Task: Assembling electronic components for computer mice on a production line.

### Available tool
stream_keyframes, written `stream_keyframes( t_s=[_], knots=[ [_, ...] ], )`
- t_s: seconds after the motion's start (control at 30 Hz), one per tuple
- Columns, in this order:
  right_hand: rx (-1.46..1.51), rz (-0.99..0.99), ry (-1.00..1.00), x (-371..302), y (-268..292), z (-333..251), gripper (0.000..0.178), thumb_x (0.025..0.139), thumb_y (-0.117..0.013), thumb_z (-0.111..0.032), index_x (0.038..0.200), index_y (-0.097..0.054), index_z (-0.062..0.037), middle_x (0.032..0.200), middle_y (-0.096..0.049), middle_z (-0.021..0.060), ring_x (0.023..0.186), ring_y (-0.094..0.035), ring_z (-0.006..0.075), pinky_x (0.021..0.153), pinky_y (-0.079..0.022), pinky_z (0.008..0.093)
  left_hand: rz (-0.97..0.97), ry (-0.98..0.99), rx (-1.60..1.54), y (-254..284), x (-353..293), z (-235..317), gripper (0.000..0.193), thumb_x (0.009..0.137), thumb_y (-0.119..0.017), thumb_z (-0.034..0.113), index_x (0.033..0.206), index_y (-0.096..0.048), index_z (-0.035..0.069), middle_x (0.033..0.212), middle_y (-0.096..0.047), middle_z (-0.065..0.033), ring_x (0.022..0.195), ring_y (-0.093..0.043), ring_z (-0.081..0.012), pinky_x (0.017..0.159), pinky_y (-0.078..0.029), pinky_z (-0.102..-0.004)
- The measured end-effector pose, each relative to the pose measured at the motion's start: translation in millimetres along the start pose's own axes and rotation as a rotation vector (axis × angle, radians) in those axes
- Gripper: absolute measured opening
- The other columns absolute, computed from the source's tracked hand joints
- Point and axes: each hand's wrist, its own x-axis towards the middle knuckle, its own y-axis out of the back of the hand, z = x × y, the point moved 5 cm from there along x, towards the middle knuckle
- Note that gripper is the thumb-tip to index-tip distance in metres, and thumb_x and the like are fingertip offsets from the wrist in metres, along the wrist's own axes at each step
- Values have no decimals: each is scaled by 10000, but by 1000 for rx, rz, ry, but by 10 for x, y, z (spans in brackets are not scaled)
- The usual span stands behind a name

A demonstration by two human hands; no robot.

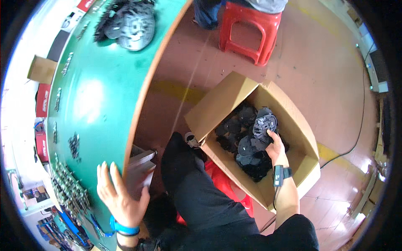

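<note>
My right hand [275, 149] reaches into an open cardboard box [307, 144] and grips a rounded dark grey plastic part [264, 124] by its near edge, thumb on top. The part's upper face shows moulded ribs and slots. Under and around it lie several similar dark plastic parts [248, 146], piled up inside the box. Over at the left, my left hand [120, 197] is raised by the edge of the green table [113, 75], fingers stretched and apart, holding nothing.
Black and grey moulded parts [135, 29] are heaped at the table's far end. Small metal pieces [69, 184] cluster along its left side, beside a pile of tiny dark pieces [74, 145]. A red stool [251, 31] with a seated person stands beyond the box. A cable [356, 138] crosses the floor.
</note>
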Motion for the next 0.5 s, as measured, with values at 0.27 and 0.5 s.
stream_keyframes(
  t_s=[0.27, 0.5],
  knots=[
    [-153, -430, 34, -1144, -1371, -704, 522, 747, -588, -69, 1248, -441, -46, 1161, -553, 90, 1048, -547, 258, 937, -437, 404, 355, -270, -551, 358, -105, 474, 681, 602, -708, 134, 1236, -471, 61, 1256, -400, -208, 1153, -418, -391, 970, -355, -453],
    [-488, -884, 137, -1965, -3332, -791, 518, 727, -610, -48, 1215, -443, -7, 1108, -556, 108, 1006, -557, 252, 908, -447, 394, -127, -42, -1590, 100, -135, 550, 758, 853, -606, 290, 1409, -137, 77, 1222, -419, -212, 944, -571, -228, 739, -500, -327]
  ],
)
